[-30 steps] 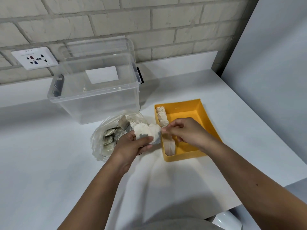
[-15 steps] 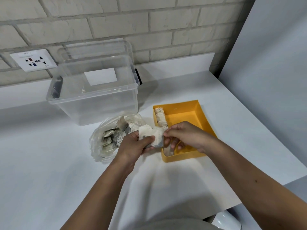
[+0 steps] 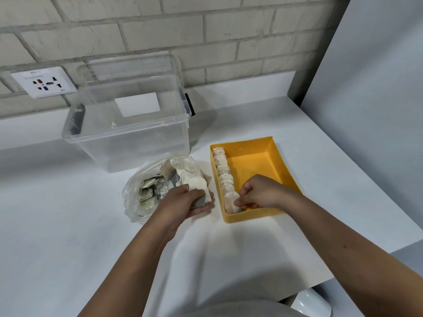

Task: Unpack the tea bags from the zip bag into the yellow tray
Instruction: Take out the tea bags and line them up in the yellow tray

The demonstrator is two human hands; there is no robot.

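From the head camera, the rectangular yellow plastic tray sits on the white table, with a row of pale paper tea bags standing along its left wall. The right hand pinches the nearest bag of that row. The left hand, its fingers curled, grips a small stack of tea bags beside the clear, crumpled zip bag, which lies left of the tray and has more bags inside. A clear plastic storage box stands behind.

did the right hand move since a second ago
Yes. The right hand went from the left wall of the yellow tray, beside the stack of tea bags in the left hand, down into its near left corner, pinching a tea bag.
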